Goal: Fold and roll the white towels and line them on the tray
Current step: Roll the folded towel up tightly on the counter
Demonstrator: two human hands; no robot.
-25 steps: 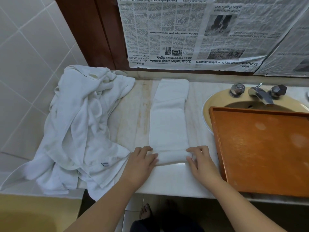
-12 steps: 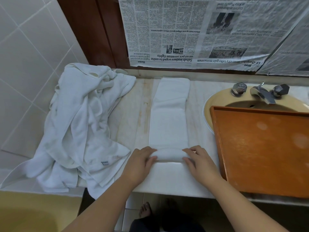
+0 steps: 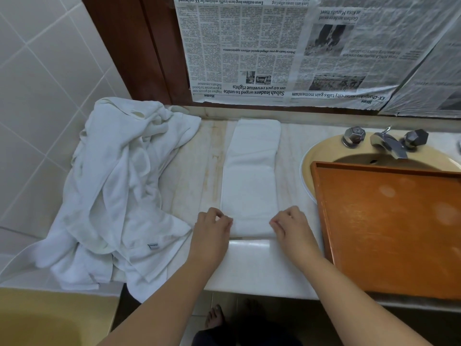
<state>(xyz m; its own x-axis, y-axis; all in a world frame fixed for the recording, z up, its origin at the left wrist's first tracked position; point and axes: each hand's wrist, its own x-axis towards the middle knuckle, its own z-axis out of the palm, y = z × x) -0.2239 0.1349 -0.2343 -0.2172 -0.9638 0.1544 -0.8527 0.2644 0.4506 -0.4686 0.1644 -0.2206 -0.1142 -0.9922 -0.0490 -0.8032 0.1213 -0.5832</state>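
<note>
Step in hand: rolling the folded white towel (image 3: 250, 181) from its near end away from the body; by my judgement the roll is only just begun.
Left grip: the left hand (image 3: 212, 227) has its fingers curled round the left end of the small roll, grasping it.
Right grip: the right hand (image 3: 290, 224) does the same at the right end, fingers curled over the roll; the fingertips are tucked from view, so how deep they bite I can only guess.
Towel relative to the grip: the rolled part lies between the two grips, touching both; the flat strip runs straight ahead of them along the table (image 3: 249, 260) to the back wall.
Doing it well: keep both grips level and push evenly, so that the roll stays square to the strip; press down lightly as it turns so the layers pack tight; watch the long edges, since a cone forms if one side runs ahead.
Tray: the orange wooden tray (image 3: 389, 228) sits just beside the right grip, over the basin (image 3: 321, 151), with no rolled towel on it that I can see.
Waiting pile: a heap of unfolded white towels (image 3: 119, 191) lies to the outside of the left grip, near it, not touching the strip.
</note>
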